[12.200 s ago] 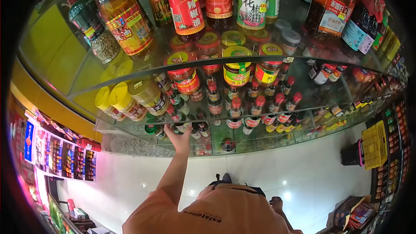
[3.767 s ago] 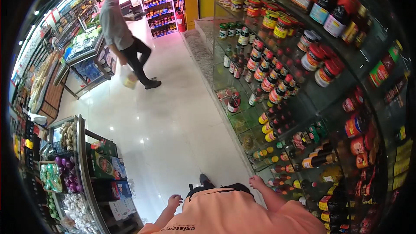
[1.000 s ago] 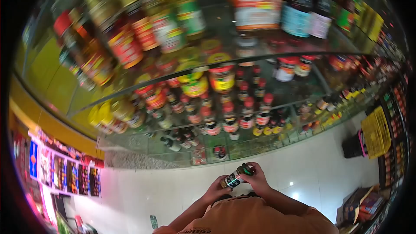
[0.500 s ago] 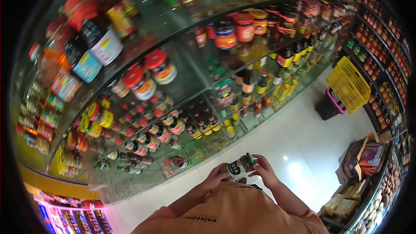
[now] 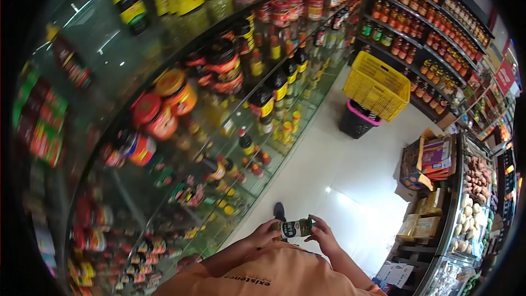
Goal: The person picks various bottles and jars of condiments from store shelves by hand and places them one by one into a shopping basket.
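A small glass jar with a green lid and a dark label with white print lies sideways in front of my orange shirt. My left hand is closed around its base end. On the lid end, the fingers of my right hand are closed too. Both hands hold the jar between them at waist height, above the floor. What the jar contains is too small to make out.
Glass shelves of sauce jars and bottles curve along the left. A yellow crate rests on a black basket on the pale floor. To the right stand cardboard boxes and a produce counter.
My view has turned right along the aisle, so the shelves and crate shift left. The jar is more level now, still in both hands. A dark shoe has come into view.
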Tool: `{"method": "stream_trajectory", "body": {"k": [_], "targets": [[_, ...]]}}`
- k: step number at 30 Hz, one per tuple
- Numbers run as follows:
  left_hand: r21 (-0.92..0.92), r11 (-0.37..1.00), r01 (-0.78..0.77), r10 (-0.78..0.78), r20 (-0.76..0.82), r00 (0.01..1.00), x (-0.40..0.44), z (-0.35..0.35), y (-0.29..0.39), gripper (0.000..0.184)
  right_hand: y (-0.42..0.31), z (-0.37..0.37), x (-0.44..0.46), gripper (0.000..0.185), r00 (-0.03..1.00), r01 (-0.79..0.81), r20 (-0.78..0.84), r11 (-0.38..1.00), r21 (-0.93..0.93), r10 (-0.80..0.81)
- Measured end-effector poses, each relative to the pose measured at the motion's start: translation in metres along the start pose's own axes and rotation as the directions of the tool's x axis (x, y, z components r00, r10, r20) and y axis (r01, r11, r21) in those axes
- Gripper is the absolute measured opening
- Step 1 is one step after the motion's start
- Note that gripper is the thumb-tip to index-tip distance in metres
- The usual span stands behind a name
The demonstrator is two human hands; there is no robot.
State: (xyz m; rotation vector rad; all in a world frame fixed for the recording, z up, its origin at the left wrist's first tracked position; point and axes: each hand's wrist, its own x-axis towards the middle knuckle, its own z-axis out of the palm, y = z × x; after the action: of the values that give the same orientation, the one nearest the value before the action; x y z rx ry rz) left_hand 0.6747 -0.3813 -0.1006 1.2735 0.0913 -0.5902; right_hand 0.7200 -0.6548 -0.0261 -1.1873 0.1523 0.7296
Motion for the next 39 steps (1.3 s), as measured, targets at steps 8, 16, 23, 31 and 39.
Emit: {"method": "stream_trajectory", "body": {"k": [8, 16, 23, 31, 39], "targets": [[0.096, 0.995, -0.030, 0.030, 0.000, 1.000, 0.122, -0.037, 0.101, 0.040, -0.104, -0.017, 0.093, 0.044, 0.993, -0.083, -0.088, 0.995, -0.047, 0.079], [0.063, 0.995, -0.073, 0.079, -0.102, 0.992, 0.207, -0.050, 0.127, 0.041, -0.153, -0.061, 0.169, 0.035, 1.000, -0.023, -0.017, 0.999, 0.023, 0.023], [0.086, 0.991, -0.104, 0.119, -0.191, 0.974, 0.310, -0.017, 0.161, 0.035, -0.208, -0.144, 0.219, 0.032, 0.997, -0.069, 0.053, 0.990, 0.121, 0.063], [0.144, 0.985, -0.095, 0.109, -0.098, 0.989, 0.464, 0.058, 0.213, 0.036, -0.307, -0.280, 0.252, 0.037, 0.999, 0.023, 0.042, 0.980, 0.197, -0.032], [0.223, 0.964, -0.147, 0.143, 0.035, 0.989, 0.586, 0.110, 0.222, 0.034, -0.369, -0.391, 0.277, 0.043, 0.996, -0.007, 0.092, 0.969, 0.245, -0.016]]}}
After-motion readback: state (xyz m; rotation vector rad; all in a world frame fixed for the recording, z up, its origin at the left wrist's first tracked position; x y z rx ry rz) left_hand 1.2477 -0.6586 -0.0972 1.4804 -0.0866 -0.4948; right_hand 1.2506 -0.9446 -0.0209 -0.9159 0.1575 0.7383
